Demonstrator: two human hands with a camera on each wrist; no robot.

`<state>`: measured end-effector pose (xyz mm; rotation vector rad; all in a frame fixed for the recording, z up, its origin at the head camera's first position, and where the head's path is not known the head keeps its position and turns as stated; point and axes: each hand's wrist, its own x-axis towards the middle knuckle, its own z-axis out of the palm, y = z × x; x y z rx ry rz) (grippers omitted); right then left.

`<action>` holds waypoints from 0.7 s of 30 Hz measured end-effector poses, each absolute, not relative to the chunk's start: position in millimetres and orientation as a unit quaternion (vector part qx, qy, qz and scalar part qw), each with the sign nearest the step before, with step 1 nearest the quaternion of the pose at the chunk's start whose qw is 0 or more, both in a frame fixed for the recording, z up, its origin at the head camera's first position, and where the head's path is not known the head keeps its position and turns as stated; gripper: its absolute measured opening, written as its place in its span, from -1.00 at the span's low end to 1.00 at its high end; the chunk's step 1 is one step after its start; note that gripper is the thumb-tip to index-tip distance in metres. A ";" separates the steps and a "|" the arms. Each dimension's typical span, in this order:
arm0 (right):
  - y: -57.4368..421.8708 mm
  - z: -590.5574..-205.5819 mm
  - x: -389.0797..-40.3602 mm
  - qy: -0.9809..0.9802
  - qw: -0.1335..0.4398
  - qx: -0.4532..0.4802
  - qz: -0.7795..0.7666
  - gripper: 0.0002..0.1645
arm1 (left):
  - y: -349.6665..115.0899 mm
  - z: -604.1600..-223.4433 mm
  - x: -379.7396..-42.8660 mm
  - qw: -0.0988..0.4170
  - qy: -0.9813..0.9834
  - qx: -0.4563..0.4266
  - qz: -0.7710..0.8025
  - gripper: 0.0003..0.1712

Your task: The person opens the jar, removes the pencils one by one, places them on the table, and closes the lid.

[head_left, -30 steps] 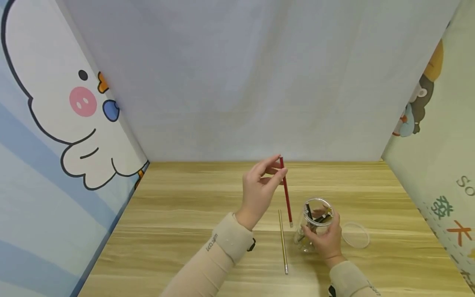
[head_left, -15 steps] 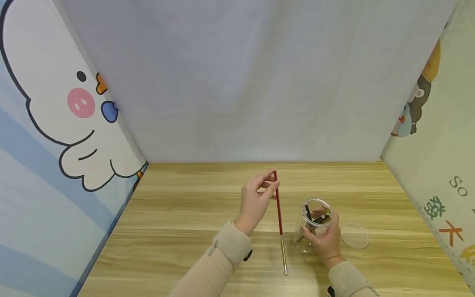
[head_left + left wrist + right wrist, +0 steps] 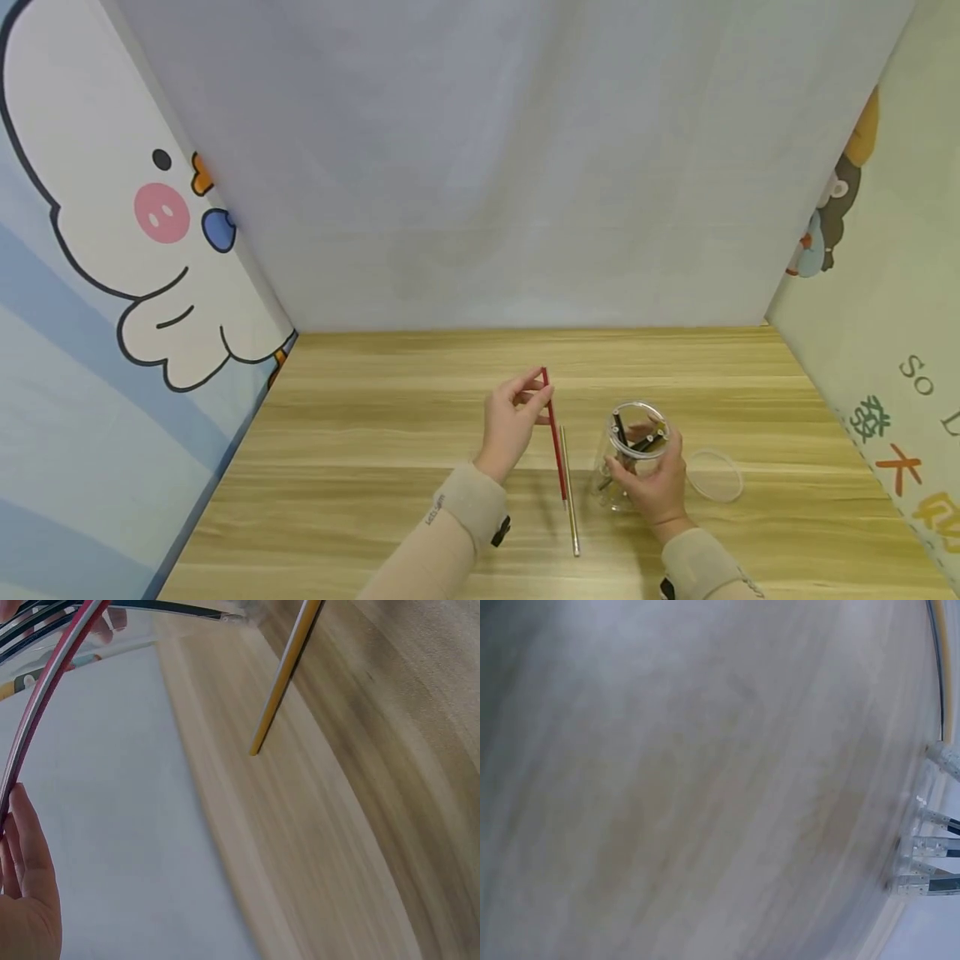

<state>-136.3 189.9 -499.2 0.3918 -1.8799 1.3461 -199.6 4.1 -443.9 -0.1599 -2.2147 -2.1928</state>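
The red pencil (image 3: 557, 446) slants to the left of the clear jar (image 3: 604, 467), its lower end close beside a gold pencil (image 3: 570, 493); whether they touch I cannot tell. The gold pencil lies on the table, between the red one and the jar. Dark pencils (image 3: 647, 443) lean inside the jar, and a translucent round lid (image 3: 716, 476) lies just right of it. The left hand (image 3: 510, 429), left of the jar, pinches the red pencil near its upper end between thumb and fingers. The right hand (image 3: 660, 483) curls around the jar's near right side. Wooden tabletop (image 3: 360, 433) spreads left of the jar and behind it, up to a pale cloth (image 3: 480, 167); a printed wall (image 3: 900, 333) stands well right of it.
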 end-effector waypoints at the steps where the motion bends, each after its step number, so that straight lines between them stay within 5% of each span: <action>1: 190.0 -499.5 -135.9 -0.741 0.387 0.154 0.526 -0.19 | 4.2 -446.4 -199.5 0.002 -0.711 -0.043 -0.702 -0.57; 21: 192.2 -497.4 -136.1 -0.745 0.394 0.164 0.513 -0.19 | 15.8 -493.5 -197.1 -0.103 -0.685 0.059 -0.719 -0.61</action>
